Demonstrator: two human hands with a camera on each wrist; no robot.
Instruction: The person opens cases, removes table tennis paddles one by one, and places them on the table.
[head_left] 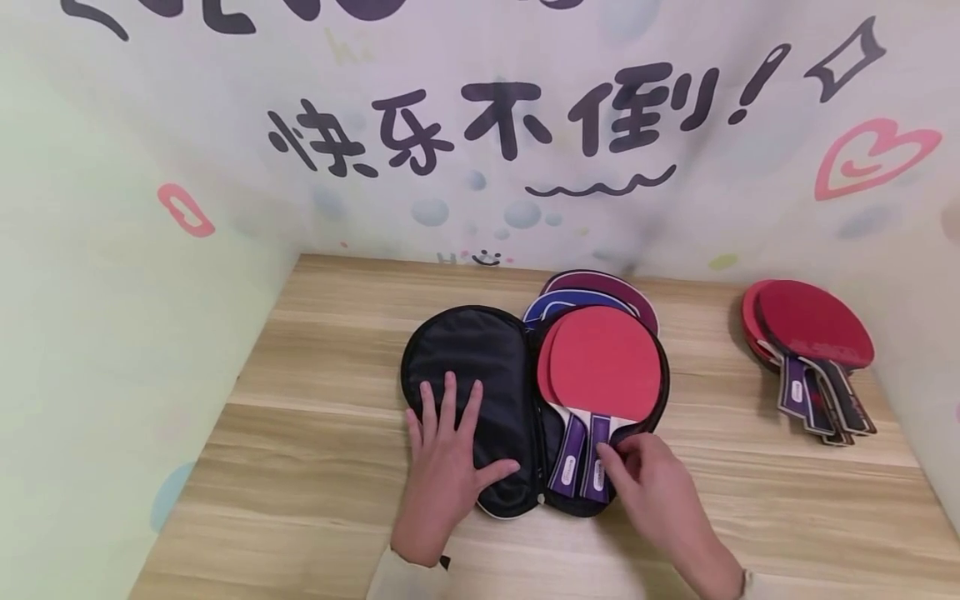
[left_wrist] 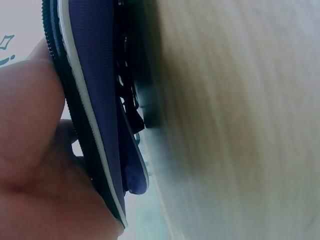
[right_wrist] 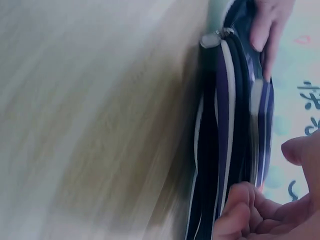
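A black zip-up paddle case [head_left: 480, 350] lies unfolded on the table, its left half showing a dark lining. On that half rests my left hand [head_left: 442, 467], fingers spread. Two red table tennis paddles [head_left: 606, 362] overlap in the right half, purple handles toward me. My right hand [head_left: 660, 483] is at the lower right, its thumb over the right-hand handle [head_left: 597, 467] in the head view. Its curled fingers [right_wrist: 239, 200] are right at the case rim in the right wrist view, while the thumb stands apart from the handle. A zipper pull [right_wrist: 211, 40] shows there too.
Blue [head_left: 551, 302] and maroon [head_left: 600, 283] cases lie partly hidden behind the unfolded one. Several red paddles [head_left: 813, 325] are stacked at the right of the wooden table [head_left: 322, 450]. A printed wall sheet [head_left: 480, 208] borders the table's back edge.
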